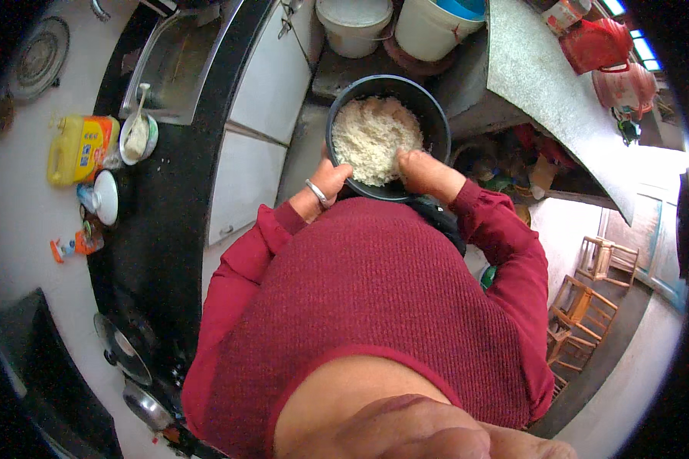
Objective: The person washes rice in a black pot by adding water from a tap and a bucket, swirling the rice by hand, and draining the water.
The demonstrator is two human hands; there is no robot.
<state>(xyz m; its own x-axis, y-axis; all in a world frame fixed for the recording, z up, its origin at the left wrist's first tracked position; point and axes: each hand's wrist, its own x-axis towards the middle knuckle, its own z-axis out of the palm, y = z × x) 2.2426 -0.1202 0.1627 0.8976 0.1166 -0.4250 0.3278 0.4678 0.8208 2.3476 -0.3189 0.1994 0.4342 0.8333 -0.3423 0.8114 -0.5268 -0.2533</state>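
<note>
A round dark pot [441,126] is held in front of my body. It holds a pale, crumbly white mass [375,138] that looks like cooked rice. My left hand [332,180], with a silver bangle at the wrist, grips the pot's near-left rim, its thumb over the edge. On the near-right side my right hand [421,171] reaches inside, closed, its fingertips down against the white food. Whether something is between those fingers is hidden.
To the left runs a black counter [161,206] with a sink [180,61], a yellow jug [80,151] and a bowl with a spoon [138,139]. White buckets [352,30] stand ahead. At the right are a grey slab [551,92], red containers [597,44] and wooden chairs [582,310].
</note>
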